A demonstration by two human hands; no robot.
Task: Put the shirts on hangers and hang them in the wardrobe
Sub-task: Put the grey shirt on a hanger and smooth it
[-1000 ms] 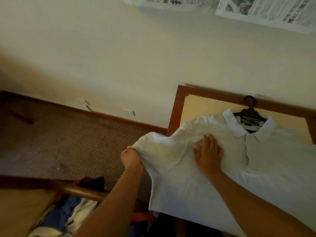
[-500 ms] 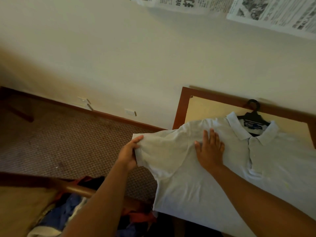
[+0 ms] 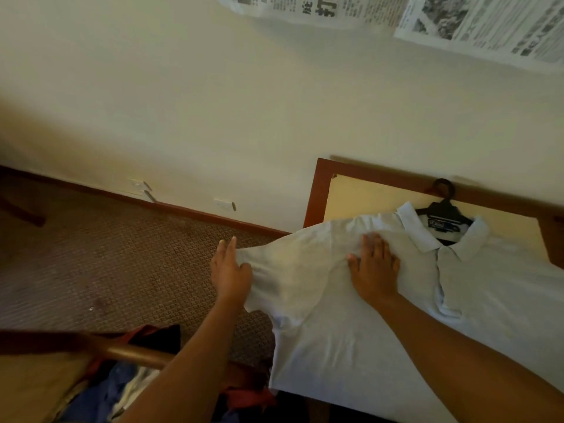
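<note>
Now right hand (image 3: 374, 270) flat, fingers straight, on polo shirt (image 3: 351, 346) beside black hanger (image 3: 444, 212); left hand (image 3: 230, 270), fingers straight, touches sleeve (image 3: 274, 270) edge

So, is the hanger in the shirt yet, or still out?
In: the black hanger shows inside the collar of the pale shirt, hook sticking out above; its arms are hidden under cloth.

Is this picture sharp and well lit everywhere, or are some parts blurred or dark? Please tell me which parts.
Head view: the light is dim and warm, and the clothes pile at lower left sits in deep shadow. Head view: the fingertips of the right hand on the shirt look smeared, and the newspaper print is soft. Head view: the baseboard runs slanted.
</note>
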